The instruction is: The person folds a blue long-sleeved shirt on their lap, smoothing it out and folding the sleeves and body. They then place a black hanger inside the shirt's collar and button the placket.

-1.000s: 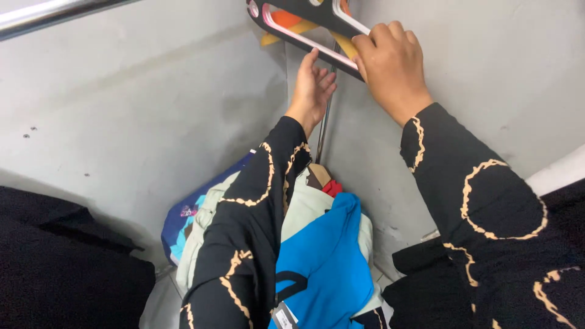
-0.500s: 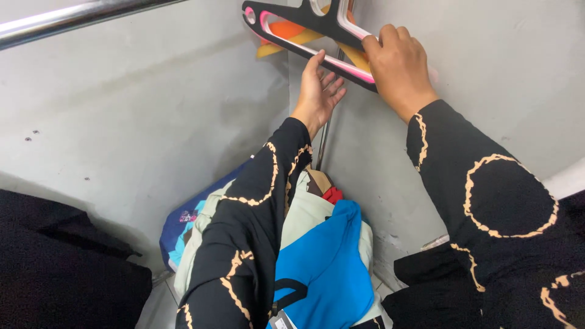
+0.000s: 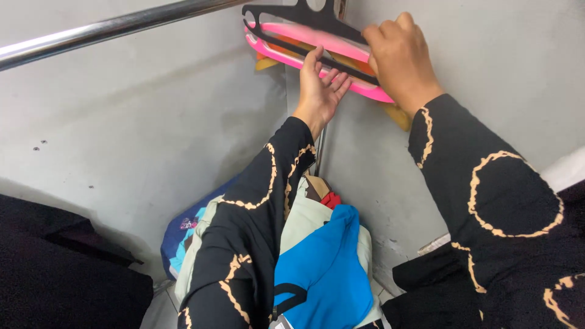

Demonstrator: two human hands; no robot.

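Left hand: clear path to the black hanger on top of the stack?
Probably yes. The left hand already touches the pink hangers just under the black hanger, and nothing lies between; the right hand grips further along.

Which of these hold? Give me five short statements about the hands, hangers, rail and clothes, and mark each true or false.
1. The right hand rests on top of the bunch of hangers. True.
2. The left hand is down in the pile of clothes. False: it is raised, its fingers touching the underside of the pink hanger.
3. All the hangers are black. False: black, pink and orange ones show.
4. A metal rail runs across the upper left. True.
5. The blue garment hangs from the rail. False: it lies low among the other clothes, beside the left sleeve.
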